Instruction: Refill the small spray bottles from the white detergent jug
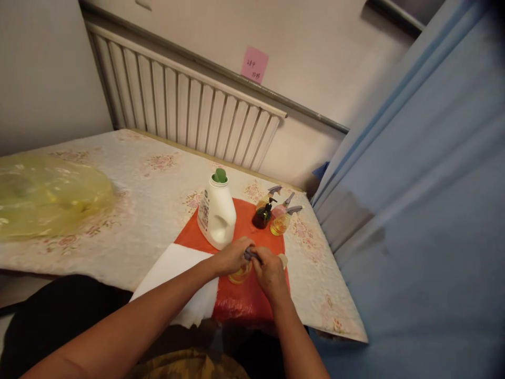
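My left hand [232, 258] is wrapped round a small bottle of yellow liquid [240, 274] that stands on the red mat [240, 305]. My right hand [270, 273] is closed on the grey spray top [249, 255] of that bottle. Both hands meet over the bottle near the front of the mat. A large white detergent jug [216, 215] with a green cap stands just behind my left hand.
Behind my hands stand a dark pump bottle [262, 216] and small spray bottles [281, 223] with yellow liquid. A white cloth [179, 279] lies left of the mat. A yellow plastic bag [47, 195] sits far left. A radiator [185, 110] and blue curtain [426, 210] border the table.
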`<state>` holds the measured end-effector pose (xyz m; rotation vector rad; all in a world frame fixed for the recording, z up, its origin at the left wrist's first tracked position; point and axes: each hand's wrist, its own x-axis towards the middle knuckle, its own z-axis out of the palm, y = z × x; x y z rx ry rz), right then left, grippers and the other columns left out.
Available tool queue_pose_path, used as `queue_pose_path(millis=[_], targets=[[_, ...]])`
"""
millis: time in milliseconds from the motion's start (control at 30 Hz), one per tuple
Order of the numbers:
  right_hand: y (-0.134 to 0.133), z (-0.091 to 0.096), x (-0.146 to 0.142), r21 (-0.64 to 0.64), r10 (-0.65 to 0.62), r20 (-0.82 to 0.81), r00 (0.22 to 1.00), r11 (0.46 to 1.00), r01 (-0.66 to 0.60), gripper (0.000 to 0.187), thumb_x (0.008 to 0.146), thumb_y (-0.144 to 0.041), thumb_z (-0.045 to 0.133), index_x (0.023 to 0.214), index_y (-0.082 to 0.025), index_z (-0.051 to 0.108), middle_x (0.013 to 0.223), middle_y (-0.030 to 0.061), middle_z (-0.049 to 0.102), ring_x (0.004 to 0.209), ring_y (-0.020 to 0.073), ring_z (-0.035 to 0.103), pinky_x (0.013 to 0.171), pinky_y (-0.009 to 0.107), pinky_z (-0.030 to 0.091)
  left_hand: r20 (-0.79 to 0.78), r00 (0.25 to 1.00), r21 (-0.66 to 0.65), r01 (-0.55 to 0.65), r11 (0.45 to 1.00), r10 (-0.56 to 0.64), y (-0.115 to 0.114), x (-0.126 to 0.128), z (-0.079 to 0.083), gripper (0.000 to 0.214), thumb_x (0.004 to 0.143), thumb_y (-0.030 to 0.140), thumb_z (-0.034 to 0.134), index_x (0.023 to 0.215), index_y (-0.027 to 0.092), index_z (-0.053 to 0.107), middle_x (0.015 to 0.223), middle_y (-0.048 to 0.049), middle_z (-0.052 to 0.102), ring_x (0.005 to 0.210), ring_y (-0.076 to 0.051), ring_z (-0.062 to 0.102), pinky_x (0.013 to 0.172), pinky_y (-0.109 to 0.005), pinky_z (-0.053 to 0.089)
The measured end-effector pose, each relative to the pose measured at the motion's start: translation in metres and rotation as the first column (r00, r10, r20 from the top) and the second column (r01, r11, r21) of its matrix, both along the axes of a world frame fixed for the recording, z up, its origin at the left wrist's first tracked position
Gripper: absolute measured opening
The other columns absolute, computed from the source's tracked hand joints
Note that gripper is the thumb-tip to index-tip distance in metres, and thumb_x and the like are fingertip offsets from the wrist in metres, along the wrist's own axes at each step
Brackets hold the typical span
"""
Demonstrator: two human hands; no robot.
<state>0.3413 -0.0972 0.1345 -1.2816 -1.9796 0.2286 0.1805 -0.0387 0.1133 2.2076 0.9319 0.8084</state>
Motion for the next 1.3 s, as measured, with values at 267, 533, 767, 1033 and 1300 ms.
queue_pose_path(millis=[267, 533, 767, 1033, 1300], targets=[[-0.004, 0.003, -0.012, 0.020, -0.070, 0.027, 0.997, 0.997, 0.069, 0.017, 0.085, -0.015, 0.052, 0.084, -0.024, 0.067, 0.076, 0.0019, 0.065, 0.069, 0.0189, 0.058, 0.063, 0.029, 0.040, 0.209, 0.886, 0.002, -0.424, 0.905, 0.415, -0.020, 0.019, -0.045, 0.052, 0.072, 0.022, 0.068, 0.120, 0.017, 0.048, 0.109, -0.0076, 0.055, 0.105, -0.025, 0.056, 0.098, -0.043, 0.048], [-0.006, 0.005, -0.017, -0.013, -0.083, -0.002, 0.997, 0.996, 0.083, 0.016, 0.088, -0.019, 0.054, 0.079, -0.024, 0.065, 0.072, 0.0011, 0.063, 0.064, 0.0183, 0.055, 0.061, 0.029, 0.037, 0.253, 0.819, -0.118, -0.502, 0.857, 0.515, -0.028, 0.029, -0.041, 0.051, 0.081, 0.018, 0.059, 0.129, 0.015, 0.044, 0.107, -0.0086, 0.060, 0.101, -0.023, 0.061, 0.095, -0.042, 0.050], [0.005, -0.001, 0.013, -0.178, -0.048, -0.291, 0.955, 0.984, -0.004, 0.023, 0.093, -0.034, 0.052, 0.097, -0.024, 0.073, 0.083, 0.0024, 0.075, 0.072, 0.0197, 0.069, 0.067, 0.030, 0.051, 0.251, 0.826, -0.216, -0.461, 0.861, 0.505, -0.027, 0.028, -0.036, 0.060, 0.070, 0.010, 0.065, 0.126, 0.017, 0.045, 0.107, -0.0061, 0.060, 0.102, -0.022, 0.060, 0.095, -0.040, 0.051], [0.003, -0.053, 0.022, -0.209, -0.049, -0.355, 0.934, 0.977, -0.028, 0.036, 0.074, -0.025, 0.067, 0.110, -0.021, 0.072, 0.102, 0.0069, 0.078, 0.087, 0.0243, 0.073, 0.076, 0.037, 0.059, 0.270, 0.842, -0.252, -0.407, 0.878, 0.467, -0.029, 0.022, -0.029, 0.054, 0.068, 0.008, 0.064, 0.120, 0.017, 0.049, 0.099, -0.0029, 0.059, 0.094, -0.019, 0.059, 0.091, -0.036, 0.051], [0.001, -0.070, -0.010, -0.117, -0.052, -0.304, 0.951, 0.993, 0.017, 0.028, 0.079, -0.021, 0.066, 0.106, -0.018, 0.071, 0.098, 0.0103, 0.074, 0.087, 0.0247, 0.068, 0.077, 0.035, 0.055, 0.263, 0.879, -0.265, -0.331, 0.906, 0.398, -0.024, 0.014, -0.027, 0.049, 0.068, 0.007, 0.062, 0.116, 0.018, 0.052, 0.097, -0.0017, 0.063, 0.092, -0.018, 0.062, 0.088, -0.034, 0.051]])
